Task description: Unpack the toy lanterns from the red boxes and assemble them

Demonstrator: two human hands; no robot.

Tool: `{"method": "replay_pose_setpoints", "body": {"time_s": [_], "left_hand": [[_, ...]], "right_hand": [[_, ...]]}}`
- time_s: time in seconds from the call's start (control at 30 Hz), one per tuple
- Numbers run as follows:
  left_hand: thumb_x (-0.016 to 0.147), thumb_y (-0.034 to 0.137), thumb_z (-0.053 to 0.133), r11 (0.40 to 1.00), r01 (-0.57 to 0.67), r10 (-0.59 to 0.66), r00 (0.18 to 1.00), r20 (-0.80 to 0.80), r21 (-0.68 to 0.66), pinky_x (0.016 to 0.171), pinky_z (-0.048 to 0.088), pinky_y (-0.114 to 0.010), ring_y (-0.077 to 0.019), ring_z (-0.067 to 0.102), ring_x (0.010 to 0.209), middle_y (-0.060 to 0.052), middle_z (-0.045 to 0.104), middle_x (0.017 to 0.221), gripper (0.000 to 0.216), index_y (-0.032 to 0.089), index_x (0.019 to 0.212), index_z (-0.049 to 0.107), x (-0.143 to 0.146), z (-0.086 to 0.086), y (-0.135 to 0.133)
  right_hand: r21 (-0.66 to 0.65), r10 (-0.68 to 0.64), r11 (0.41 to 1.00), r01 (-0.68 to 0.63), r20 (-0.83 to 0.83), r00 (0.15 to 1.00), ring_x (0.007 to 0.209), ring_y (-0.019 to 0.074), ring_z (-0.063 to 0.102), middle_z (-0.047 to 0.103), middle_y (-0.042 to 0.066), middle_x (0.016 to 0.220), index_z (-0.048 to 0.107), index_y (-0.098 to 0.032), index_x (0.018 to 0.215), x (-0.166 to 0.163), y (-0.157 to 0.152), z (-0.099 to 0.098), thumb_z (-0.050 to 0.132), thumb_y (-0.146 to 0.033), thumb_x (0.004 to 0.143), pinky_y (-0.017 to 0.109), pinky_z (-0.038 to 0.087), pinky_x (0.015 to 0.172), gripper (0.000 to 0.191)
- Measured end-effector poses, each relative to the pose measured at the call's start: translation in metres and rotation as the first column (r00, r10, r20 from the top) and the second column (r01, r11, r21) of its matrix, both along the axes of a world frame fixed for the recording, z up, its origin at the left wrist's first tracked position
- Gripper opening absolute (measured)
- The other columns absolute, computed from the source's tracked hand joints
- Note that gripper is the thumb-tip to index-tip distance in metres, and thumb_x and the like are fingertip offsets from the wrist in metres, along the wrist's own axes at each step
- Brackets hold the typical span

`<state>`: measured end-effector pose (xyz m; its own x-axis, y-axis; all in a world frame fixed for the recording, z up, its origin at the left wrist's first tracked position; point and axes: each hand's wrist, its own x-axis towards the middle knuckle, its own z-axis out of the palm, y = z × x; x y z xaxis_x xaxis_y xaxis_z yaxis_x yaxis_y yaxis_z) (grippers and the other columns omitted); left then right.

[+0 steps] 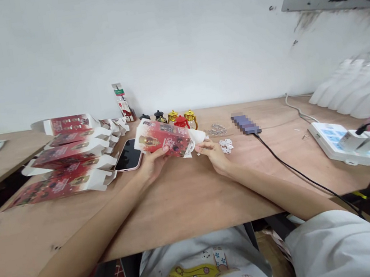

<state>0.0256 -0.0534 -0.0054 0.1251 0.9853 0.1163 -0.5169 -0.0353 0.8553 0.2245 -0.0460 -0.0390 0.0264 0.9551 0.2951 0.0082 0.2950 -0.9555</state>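
Above the table's middle, a red printed cardboard box (171, 138) with white end flaps lies tilted between my hands. My left hand (156, 162) grips its lower left side, thumb on the printed face. At the box's right end, the fingers of my right hand (214, 152) are closed on a white flap (197, 136). Just behind the box stand small lantern-shaped ornaments: a red one (181, 121), gold ones (190, 118) and black ones (159, 115), partly hidden by it. Near my right hand lie a bunch of silvery pieces (217, 129) and small white tags (226, 146).
Several similar red boxes (67, 151) lie on the left, beside a phone (128, 155). A slim package (122, 102) leans on the wall. To the right are a cabled purple device (246, 123), a power strip (340, 140) and white curved pieces (355, 84).
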Motion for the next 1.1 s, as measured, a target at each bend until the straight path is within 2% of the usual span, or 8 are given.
{"method": "replay_pose_setpoints", "body": {"time_s": [0.17,0.3,0.43,0.53,0.77,0.87,0.97,1.1], "left_hand": [[0.063,0.025,0.073,0.994,-0.086,0.084,0.996,0.033,0.067,0.082,0.049,-0.031,-0.0211,0.061,0.101,0.001,0.070,0.096,0.040,0.024,0.102,0.063,-0.001,0.010,-0.002],[0.061,0.031,0.077,0.969,-0.169,0.167,0.986,0.024,0.180,0.091,0.047,-0.033,-0.0235,0.056,0.112,0.000,0.068,0.106,0.049,0.025,0.107,0.060,0.002,0.007,-0.004],[0.061,0.036,0.079,0.894,-0.322,0.340,0.940,-0.004,0.310,0.102,0.040,-0.034,-0.0236,0.050,0.121,-0.001,0.064,0.115,0.057,0.026,0.112,0.057,0.000,0.001,-0.002],[0.060,0.046,0.077,0.833,-0.419,0.448,0.894,0.002,0.363,0.104,0.040,-0.037,-0.0249,0.050,0.121,-0.003,0.063,0.115,0.060,0.025,0.111,0.056,-0.003,-0.003,0.003],[0.062,0.065,0.066,0.672,-0.488,0.624,0.778,-0.072,0.557,0.100,0.046,-0.041,-0.0254,0.056,0.113,-0.007,0.063,0.112,0.067,0.020,0.111,0.054,-0.015,0.008,0.014],[0.058,0.070,0.066,0.574,-0.566,0.722,0.691,-0.040,0.592,0.099,0.046,-0.042,-0.0253,0.057,0.111,-0.008,0.062,0.115,0.077,0.018,0.113,0.050,-0.034,0.019,0.012],[0.054,0.066,0.073,0.482,-0.608,0.836,0.534,-0.125,0.630,0.094,0.048,-0.046,-0.0250,0.062,0.098,-0.011,0.066,0.103,0.080,0.012,0.109,0.051,-0.057,0.022,0.005],[0.068,0.056,0.069,0.444,-0.396,0.885,0.332,-0.326,0.804,0.090,0.048,-0.048,-0.0229,0.062,0.087,-0.007,0.069,0.086,0.052,0.012,0.093,0.059,-0.081,0.015,-0.003]], "right_hand": [[-0.054,0.074,0.996,-0.077,-0.068,0.995,0.102,0.0211,0.056,0.063,0.007,0.107,0.069,-0.019,0.071,0.006,0.004,0.002,0.070,-0.048,0.065,0.033,0.047,0.079,0.030],[-0.111,0.126,0.983,-0.148,-0.179,0.976,0.091,0.0204,0.062,0.067,0.007,0.100,0.067,-0.019,0.073,0.011,0.003,0.011,0.070,-0.041,0.065,0.036,0.050,0.079,0.023],[-0.150,0.114,0.973,-0.176,-0.349,0.930,0.087,0.0212,0.065,0.071,0.006,0.089,0.064,-0.021,0.074,0.014,0.004,0.020,0.069,-0.034,0.067,0.040,0.053,0.082,0.016],[-0.175,0.077,0.970,-0.171,-0.443,0.893,0.084,0.0174,0.066,0.072,0.002,0.083,0.063,-0.021,0.073,0.016,0.006,0.026,0.067,-0.026,0.069,0.034,0.055,0.082,0.008],[-0.233,-0.044,0.967,-0.100,-0.544,0.838,0.067,0.0106,0.065,0.071,-0.001,0.071,0.060,-0.019,0.066,0.025,0.009,0.040,0.063,-0.015,0.068,0.021,0.054,0.063,0.005],[-0.242,-0.066,0.968,-0.063,-0.489,0.870,0.060,0.0107,0.063,0.069,0.000,0.065,0.062,-0.017,0.064,0.028,0.010,0.042,0.066,-0.015,0.065,0.020,0.052,0.056,0.005],[-0.231,-0.045,0.972,-0.053,-0.398,0.916,0.057,0.0108,0.061,0.067,0.000,0.061,0.064,-0.016,0.065,0.028,0.010,0.043,0.070,-0.018,0.062,0.022,0.051,0.056,0.008],[-0.121,-0.025,0.993,-0.005,-0.241,0.970,0.054,0.0110,0.059,0.064,-0.001,0.060,0.065,-0.016,0.066,0.027,0.006,0.046,0.076,-0.030,0.059,0.024,0.049,0.054,0.019]]}}
